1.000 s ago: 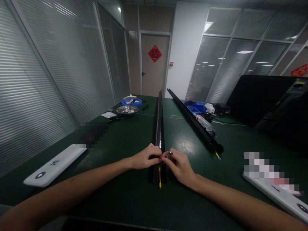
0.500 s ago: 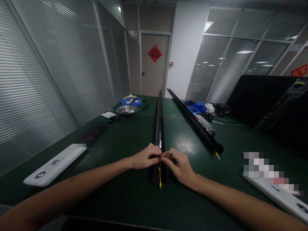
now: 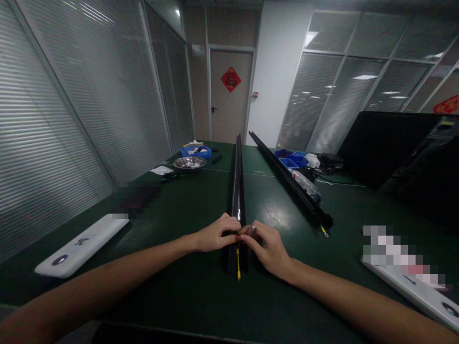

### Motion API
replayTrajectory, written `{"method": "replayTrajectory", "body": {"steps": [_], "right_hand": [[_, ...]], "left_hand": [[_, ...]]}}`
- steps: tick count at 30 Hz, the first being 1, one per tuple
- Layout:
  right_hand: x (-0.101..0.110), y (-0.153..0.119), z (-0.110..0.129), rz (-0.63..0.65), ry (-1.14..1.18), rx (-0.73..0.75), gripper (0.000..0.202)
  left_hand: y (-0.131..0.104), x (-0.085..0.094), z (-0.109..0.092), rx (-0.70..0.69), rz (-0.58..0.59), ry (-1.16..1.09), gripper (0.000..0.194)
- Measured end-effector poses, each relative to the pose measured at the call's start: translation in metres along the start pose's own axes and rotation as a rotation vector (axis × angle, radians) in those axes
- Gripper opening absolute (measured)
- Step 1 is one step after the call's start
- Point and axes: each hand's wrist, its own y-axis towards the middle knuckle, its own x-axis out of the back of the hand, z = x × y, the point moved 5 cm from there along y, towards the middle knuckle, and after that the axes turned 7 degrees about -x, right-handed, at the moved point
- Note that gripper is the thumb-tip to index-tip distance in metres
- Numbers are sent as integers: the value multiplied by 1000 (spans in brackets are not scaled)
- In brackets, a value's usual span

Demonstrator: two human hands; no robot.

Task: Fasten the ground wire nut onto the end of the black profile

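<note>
A long black rail [image 3: 237, 186] lies on the green table, pointing away from me. Over its near end my left hand [image 3: 218, 233] and my right hand [image 3: 266, 246] meet, fingers closed and fingertips together. What they pinch is too small and covered to make out. A small shiny metal piece [image 3: 253, 230] shows at my right index finger; whether it is worn or held I cannot tell. Just below the fingertips a short yellow wire [image 3: 238, 263] with a lug at its end comes from the rail.
On the right, a second black rail [image 3: 290, 179] lies at a slant, a yellow-green wire [image 3: 324, 231] at its near end. Blue bins [image 3: 289, 163], a plastic bottle [image 3: 306, 185], a metal bowl [image 3: 190, 164] and a blue tray [image 3: 196, 152] stand farther back. White devices [image 3: 82, 244] flank my arms.
</note>
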Motion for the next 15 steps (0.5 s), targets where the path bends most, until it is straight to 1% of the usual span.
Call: {"method": "replayTrajectory", "body": {"steps": [7, 12, 15], "right_hand": [[0, 1, 2, 2, -13, 7, 16], [1, 1, 1, -1, -11, 6, 17], [1, 1, 2, -1, -19, 10, 18]], "left_hand": [[1, 2, -5, -4, -10, -10, 46], [1, 2, -4, -11, -13, -17, 52], [1, 3, -4, -9, -12, -16, 51]]}}
